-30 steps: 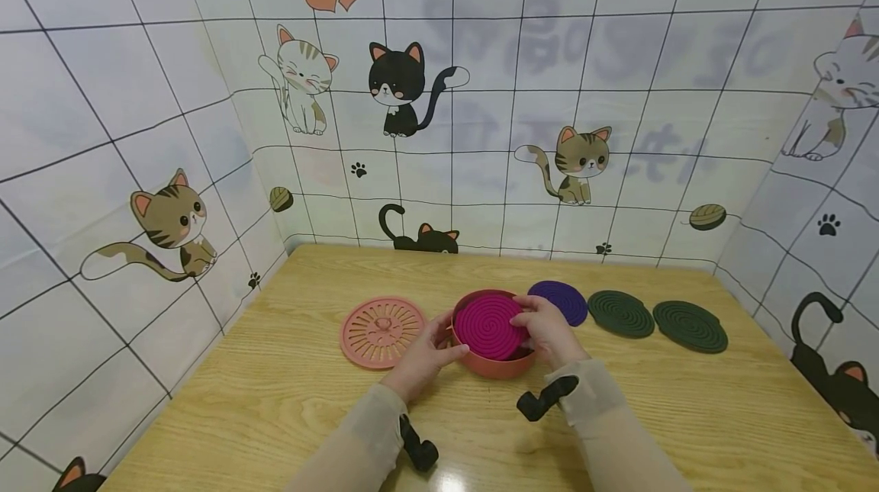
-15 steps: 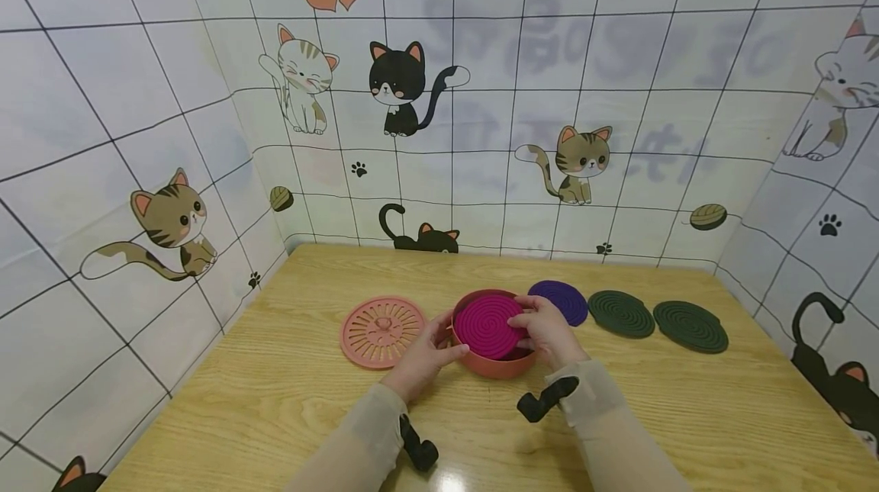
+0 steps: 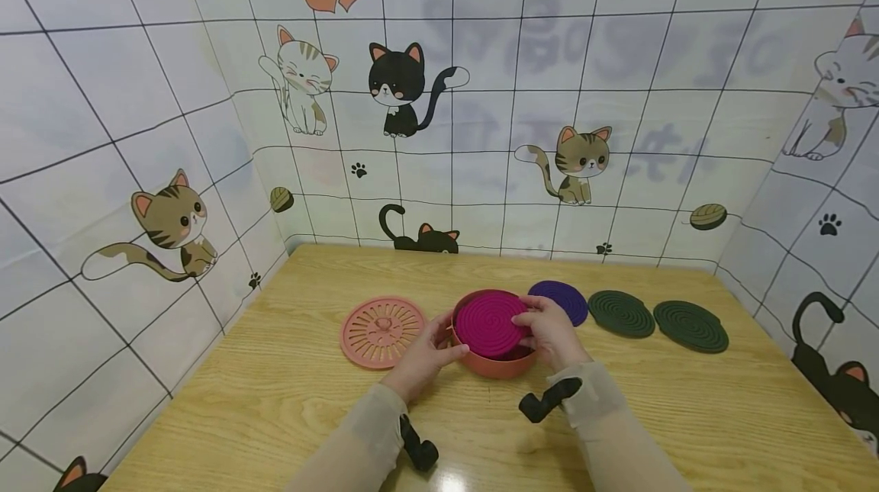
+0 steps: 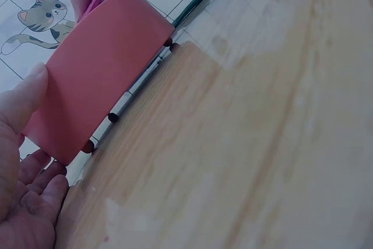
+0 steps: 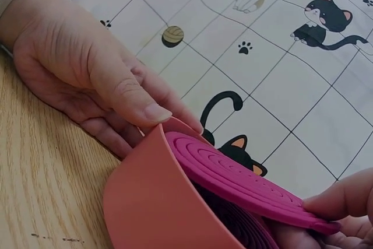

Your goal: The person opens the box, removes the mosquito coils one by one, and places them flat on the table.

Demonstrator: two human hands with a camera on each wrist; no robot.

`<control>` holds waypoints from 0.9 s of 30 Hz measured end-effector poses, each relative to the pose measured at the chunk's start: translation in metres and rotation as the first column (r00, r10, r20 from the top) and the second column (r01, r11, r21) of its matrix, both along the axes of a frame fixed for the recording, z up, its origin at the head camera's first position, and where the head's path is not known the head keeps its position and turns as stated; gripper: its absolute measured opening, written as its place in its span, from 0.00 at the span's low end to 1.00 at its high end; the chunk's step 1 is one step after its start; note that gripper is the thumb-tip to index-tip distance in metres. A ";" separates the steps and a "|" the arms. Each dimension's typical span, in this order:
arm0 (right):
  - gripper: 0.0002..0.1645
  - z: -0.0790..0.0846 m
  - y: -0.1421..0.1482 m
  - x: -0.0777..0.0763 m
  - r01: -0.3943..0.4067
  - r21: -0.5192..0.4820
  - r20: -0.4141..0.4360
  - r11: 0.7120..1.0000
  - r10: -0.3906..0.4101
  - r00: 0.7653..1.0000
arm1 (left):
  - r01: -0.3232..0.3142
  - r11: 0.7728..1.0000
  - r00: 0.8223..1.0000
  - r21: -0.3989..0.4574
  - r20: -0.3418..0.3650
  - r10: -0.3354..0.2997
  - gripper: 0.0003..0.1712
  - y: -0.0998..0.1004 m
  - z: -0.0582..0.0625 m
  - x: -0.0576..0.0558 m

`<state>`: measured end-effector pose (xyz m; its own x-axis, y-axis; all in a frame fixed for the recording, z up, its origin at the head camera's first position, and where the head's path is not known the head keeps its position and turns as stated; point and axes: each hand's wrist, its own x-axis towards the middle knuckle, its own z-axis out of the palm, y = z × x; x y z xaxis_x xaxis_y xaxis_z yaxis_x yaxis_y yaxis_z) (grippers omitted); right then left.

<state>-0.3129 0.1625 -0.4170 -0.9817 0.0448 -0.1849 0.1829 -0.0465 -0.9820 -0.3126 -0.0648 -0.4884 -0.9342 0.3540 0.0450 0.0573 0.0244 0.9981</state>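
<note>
A round, salmon-coloured mosquito coil box (image 3: 496,368) stands on the table, its low wall resting on small dark feet in the left wrist view. My left hand (image 3: 420,361) grips its left side, thumb at the rim and fingers behind the wall. My right hand (image 3: 555,335) pinches the right edge of a magenta mosquito coil (image 3: 489,323) between thumb and fingers. That coil slants over the box mouth, its far edge against the inner wall in the right wrist view. Beneath it, a dark purple coil (image 5: 242,223) shows inside the box.
A slotted salmon lid (image 3: 383,332) lies left of the box. Behind my right hand is a blue-purple coil (image 3: 559,301). Two dark green coils (image 3: 621,314) lie farther right on the wooden table (image 3: 275,400). A cat-printed sheet (image 3: 481,172) closes off the back and sides.
The magenta coil has shifted very slightly up and right with my right hand. My left hand and the box keep their place.
</note>
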 end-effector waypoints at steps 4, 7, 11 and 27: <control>0.34 0.001 0.004 0.000 0.000 -0.049 0.004 0.999 0.000 1.000 | 0.003 1.000 1.000 0.008 0.001 -0.003 0.45 0.001 0.001 0.001; 0.34 0.001 0.008 0.000 -0.004 -0.091 0.007 0.996 0.005 1.000 | 0.004 1.000 1.000 0.019 0.001 -0.004 0.45 0.001 0.002 0.002; 0.36 0.000 0.013 -0.001 -0.020 -0.151 0.018 0.988 0.023 1.000 | 0.006 0.999 1.000 0.034 -0.002 -0.006 0.45 0.001 0.002 0.002; 0.36 0.008 0.054 0.005 -0.110 -0.217 0.006 0.970 0.114 0.993 | 0.019 0.999 1.000 0.033 -0.018 -0.018 0.45 0.001 0.000 0.002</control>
